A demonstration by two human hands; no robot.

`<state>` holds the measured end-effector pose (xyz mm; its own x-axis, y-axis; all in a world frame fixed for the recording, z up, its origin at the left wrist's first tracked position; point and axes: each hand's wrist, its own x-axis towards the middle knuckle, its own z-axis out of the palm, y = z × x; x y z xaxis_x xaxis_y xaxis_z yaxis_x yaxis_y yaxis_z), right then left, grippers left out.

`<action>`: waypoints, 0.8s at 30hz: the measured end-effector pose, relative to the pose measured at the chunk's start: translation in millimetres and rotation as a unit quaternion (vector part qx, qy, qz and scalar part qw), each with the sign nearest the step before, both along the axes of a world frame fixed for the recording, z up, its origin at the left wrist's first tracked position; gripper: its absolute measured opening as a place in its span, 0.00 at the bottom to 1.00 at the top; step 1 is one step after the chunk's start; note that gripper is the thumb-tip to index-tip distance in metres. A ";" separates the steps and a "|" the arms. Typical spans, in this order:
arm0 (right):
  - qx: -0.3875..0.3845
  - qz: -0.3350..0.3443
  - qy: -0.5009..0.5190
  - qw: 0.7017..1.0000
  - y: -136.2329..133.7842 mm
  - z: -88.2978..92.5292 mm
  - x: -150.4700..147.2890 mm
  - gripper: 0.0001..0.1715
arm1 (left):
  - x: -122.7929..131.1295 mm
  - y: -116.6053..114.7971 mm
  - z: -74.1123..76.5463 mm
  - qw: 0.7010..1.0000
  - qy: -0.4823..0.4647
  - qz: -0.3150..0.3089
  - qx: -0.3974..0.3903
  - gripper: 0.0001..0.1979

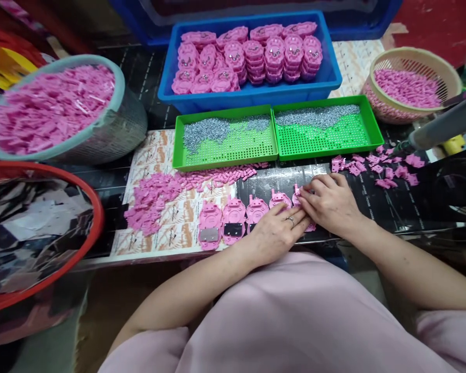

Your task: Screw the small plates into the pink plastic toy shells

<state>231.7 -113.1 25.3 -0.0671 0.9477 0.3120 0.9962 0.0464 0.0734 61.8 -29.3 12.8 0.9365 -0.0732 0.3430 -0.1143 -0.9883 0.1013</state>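
Observation:
A row of pink plastic shells (233, 210) lies along the front of the table, some with a grey or black plate in the lower part. My left hand (275, 233), a ring on one finger, rests over the right part of this row with its fingers stretched out, partly covering the shells. My right hand (332, 202) has bent fingers closed at the rightmost pink shell (296, 196), which is mostly hidden. The fingertips of both hands meet there.
Green trays (225, 163) of small metal screws stand behind the row, before a blue bin (252, 98) of stacked pink assemblies. Loose pink parts (153, 202) lie left, others (402, 171) right. Baskets (118, 98) flank the table; a grey tool (442, 124) reaches in from the right.

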 end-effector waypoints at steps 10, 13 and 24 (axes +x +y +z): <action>0.022 -0.179 0.019 0.983 -6.5 1.6 71.0 0.18 | 2.5 -2.0 5.1 1.000 -0.003 0.009 -0.008 0.11; -0.013 -0.202 -0.011 0.979 -2.6 -3.5 71.9 0.17 | 3.5 -2.2 6.3 1.000 -0.002 0.011 -0.004 0.10; -0.004 -0.155 -0.010 0.988 -39.5 -2.4 82.4 0.14 | 41.7 -22.9 5.8 0.999 0.034 -0.026 0.016 0.18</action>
<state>314.1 -152.6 22.9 0.2198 0.9263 0.3060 0.9612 -0.2592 0.0944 103.5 -52.2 18.6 0.9522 -0.1323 0.2752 -0.1595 -0.9840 0.0790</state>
